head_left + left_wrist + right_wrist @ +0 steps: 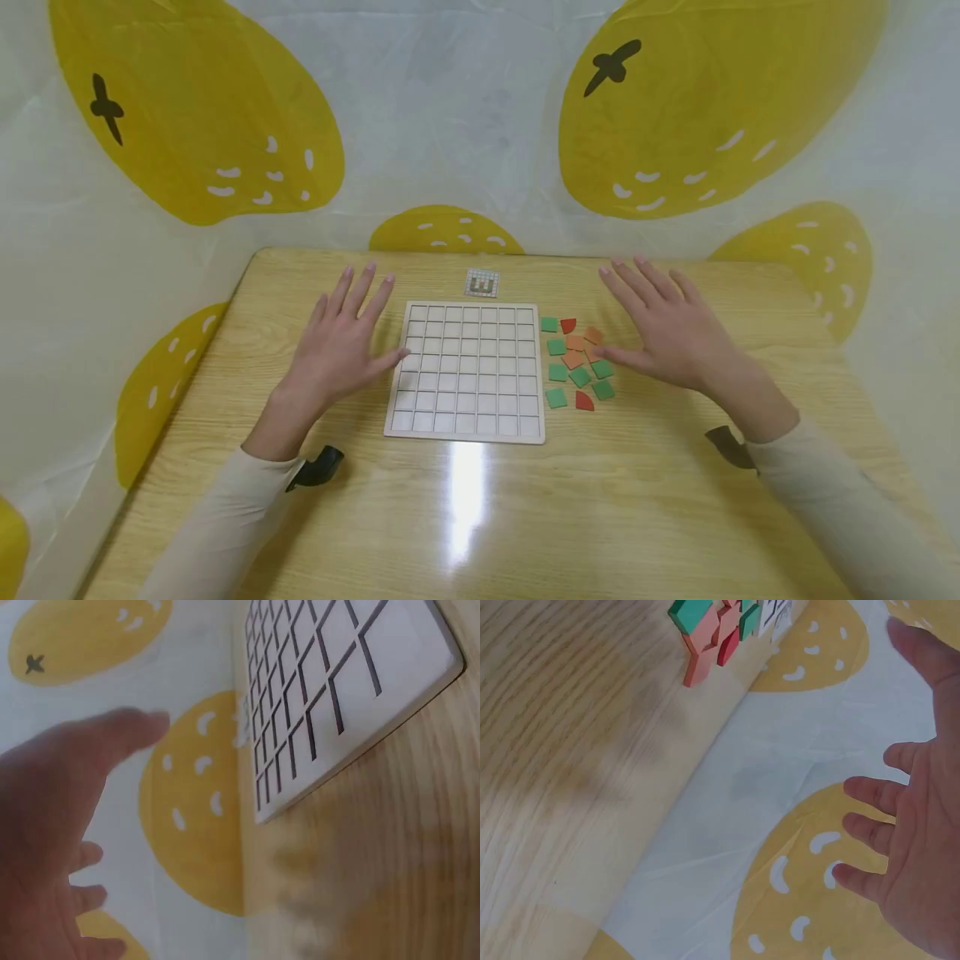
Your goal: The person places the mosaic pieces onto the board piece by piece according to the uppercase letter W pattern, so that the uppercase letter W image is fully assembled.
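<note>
My left hand (336, 342) is spread over the table's left side, fingers straight, its thumb tip overlapping the left edge of a white grid board (471, 372) in the head view. On the right, my right hand (671, 329) is likewise spread and holds nothing; its thumb overlaps the loose tiles in that view. The tiles lie flat beside the board: several green squares (557, 397), several orange squares (575, 342) and red quarter-round pieces (584, 402). The board's square cells hold no tiles. In the left wrist view, the left thumb (124, 735) points toward the board.
A small card (482, 282) printed with a gridded picture lies behind the board. The wooden table (360, 517) meets a white cloth (450, 100) with yellow lemon shapes at its far edge. Dark straps (318, 468) show at both wrists.
</note>
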`<move>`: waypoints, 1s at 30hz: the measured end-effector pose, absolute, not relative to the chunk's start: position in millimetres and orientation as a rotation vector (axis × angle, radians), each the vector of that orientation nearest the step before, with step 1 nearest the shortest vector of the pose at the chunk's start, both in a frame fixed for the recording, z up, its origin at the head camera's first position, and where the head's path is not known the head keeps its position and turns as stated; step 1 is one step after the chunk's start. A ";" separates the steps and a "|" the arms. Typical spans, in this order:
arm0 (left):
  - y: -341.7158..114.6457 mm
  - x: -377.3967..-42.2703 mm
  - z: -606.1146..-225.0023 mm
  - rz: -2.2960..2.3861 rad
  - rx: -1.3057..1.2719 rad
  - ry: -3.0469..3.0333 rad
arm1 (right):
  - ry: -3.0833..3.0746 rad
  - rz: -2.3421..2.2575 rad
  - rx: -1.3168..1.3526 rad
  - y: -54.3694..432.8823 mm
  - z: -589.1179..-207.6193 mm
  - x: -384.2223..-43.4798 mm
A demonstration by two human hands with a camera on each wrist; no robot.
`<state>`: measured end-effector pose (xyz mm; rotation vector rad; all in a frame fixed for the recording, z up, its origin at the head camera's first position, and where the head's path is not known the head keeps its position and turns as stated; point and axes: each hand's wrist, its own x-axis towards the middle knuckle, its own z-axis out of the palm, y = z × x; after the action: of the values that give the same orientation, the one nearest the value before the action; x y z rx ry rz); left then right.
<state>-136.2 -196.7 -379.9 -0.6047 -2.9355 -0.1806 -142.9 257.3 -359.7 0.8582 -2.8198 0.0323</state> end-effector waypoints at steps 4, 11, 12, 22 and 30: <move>-198.9 -138.5 -386.5 -0.489 -0.530 -2.968 | -2.858 0.062 0.871 260.4 -356.8 -145.5; -199.4 -139.1 -398.7 -0.963 -0.392 -3.005 | -2.902 0.246 0.930 262.5 -353.7 -148.8; -199.2 -139.6 -400.8 -1.013 -0.373 -3.022 | -2.921 0.271 0.939 262.7 -353.5 -149.3; -192.9 -139.6 -418.9 -1.334 -0.205 -3.093 | -3.139 0.381 1.001 260.5 -363.5 -153.4; -188.6 -141.5 -425.0 -1.303 -0.169 -3.130 | -3.102 0.439 1.116 259.3 -387.1 -149.6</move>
<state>-141.5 -188.6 -425.0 -0.1691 -3.1300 -1.3033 -149.6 259.3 -387.1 1.1160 -3.1020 0.4386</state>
